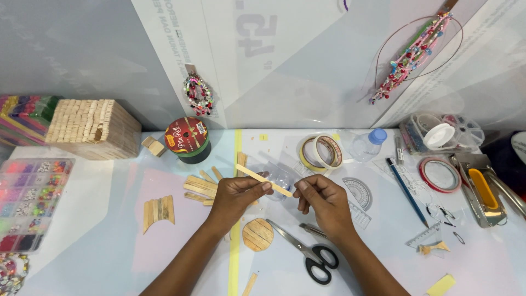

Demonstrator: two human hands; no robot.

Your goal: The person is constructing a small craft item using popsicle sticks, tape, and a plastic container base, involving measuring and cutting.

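Wooden craft stick (pixel 264 180), pale and flat, sits tilted between both hands above the table (pixel 383 257). My left hand (pixel 236 196) is pinched on it w/ thumb and fingertips around the middle; the upper end sticks out up-left past the knuckles. My right hand (pixel 323 200) is curled, fingertips just at the stick's lower-right end, so it looks like a light pinch there, but I can't tell for sure if it really grips (thumb hides the contact).

Directly under the hands: a round disc of glued sticks (pixel 258 234) lying flat, and black-handled scissors (pixel 307 249) just beside it to the right, blades toward the disc. Loose sticks (pixel 200 186) are piled left of my left hand, and a small fan-shaped stick panel (pixel 158 210) lies further left.

Behind the hands: a clear plastic piece, two tape rolls (pixel 321 152) leaning together, a small bottle w/ blue cap (pixel 367 144), and a red-topped tin (pixel 187 140). A stick-built house (pixel 92 129) stands at the back left, bead organiser tray (pixel 27 203) at the far left edge. On the right: blue pencil (pixel 406 192), clear protractor (pixel 359 193), staple gun (pixel 482 189).
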